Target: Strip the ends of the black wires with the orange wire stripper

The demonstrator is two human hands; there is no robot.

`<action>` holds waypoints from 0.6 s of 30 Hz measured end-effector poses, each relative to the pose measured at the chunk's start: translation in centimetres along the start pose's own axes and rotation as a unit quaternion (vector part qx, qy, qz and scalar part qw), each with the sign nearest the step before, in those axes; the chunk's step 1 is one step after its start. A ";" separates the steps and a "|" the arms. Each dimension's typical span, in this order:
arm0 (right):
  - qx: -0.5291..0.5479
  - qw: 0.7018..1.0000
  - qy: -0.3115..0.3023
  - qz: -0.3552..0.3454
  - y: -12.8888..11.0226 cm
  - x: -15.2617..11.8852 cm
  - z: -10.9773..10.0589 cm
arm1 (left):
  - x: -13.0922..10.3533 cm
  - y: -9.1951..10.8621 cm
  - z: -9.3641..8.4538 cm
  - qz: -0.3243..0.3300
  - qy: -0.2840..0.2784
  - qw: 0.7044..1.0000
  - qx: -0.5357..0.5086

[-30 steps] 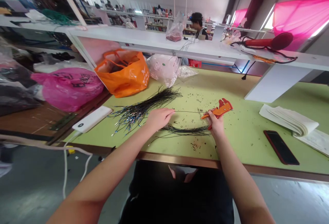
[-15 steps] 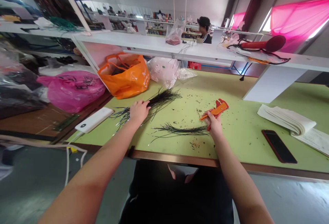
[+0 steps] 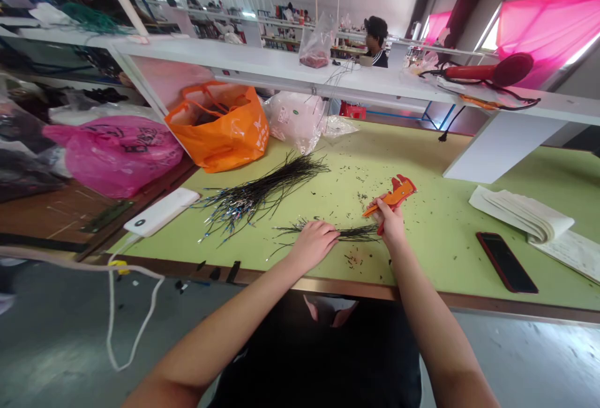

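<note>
My left hand (image 3: 315, 243) lies over the smaller bundle of black wires (image 3: 359, 233), fingers together and curled onto the strands; the fingertips are partly hidden. Orange and red wire strippers (image 3: 401, 192) are gripped in my right hand (image 3: 390, 220), their jaws pointing up and away to the right. The right end of the small bundle reaches beneath that hand. Farther left, a larger pile of black wires (image 3: 276, 186) with shiny, bluish tips rests on the green table, touched by neither hand.
Dark clippings (image 3: 354, 260) are scattered over the green table (image 3: 431, 208). A phone (image 3: 507, 262) and folded papers (image 3: 522, 211) lie at the right. To the left are a white power bank (image 3: 162, 212) and an orange bag (image 3: 220, 136). A white shelf (image 3: 262, 64) spans the back.
My left hand has left the large wire pile and moved right onto the small bundle. My right hand keeps the wire strippers in nearly the same place.
</note>
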State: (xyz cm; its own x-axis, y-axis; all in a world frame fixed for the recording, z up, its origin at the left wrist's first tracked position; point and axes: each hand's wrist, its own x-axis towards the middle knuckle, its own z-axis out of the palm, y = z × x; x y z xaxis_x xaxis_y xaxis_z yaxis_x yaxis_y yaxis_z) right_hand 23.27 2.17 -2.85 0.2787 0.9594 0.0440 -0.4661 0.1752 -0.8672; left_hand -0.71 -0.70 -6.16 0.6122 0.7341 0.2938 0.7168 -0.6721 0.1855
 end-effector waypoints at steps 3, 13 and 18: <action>-0.009 1.000 -0.013 -0.007 0.1 0.0 -0.1 | -0.2 0.0 0.9 -0.019 0.009 1.000 -0.003; -0.041 0.999 -0.013 0.001 0.2 0.0 -0.1 | -0.2 0.3 1.2 -0.016 0.011 0.999 0.031; -0.053 0.998 -0.018 -0.003 0.4 -0.1 0.1 | 0.0 0.5 1.3 -0.006 0.006 0.999 0.044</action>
State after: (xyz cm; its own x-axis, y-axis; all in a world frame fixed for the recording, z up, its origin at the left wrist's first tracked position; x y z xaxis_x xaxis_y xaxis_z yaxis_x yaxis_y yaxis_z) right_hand 22.98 2.15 -3.19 0.2503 0.9660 0.0656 -0.3725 0.1586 -0.9144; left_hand 0.13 -0.89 -7.31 0.5999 0.7399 0.3043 0.7506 -0.6522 0.1059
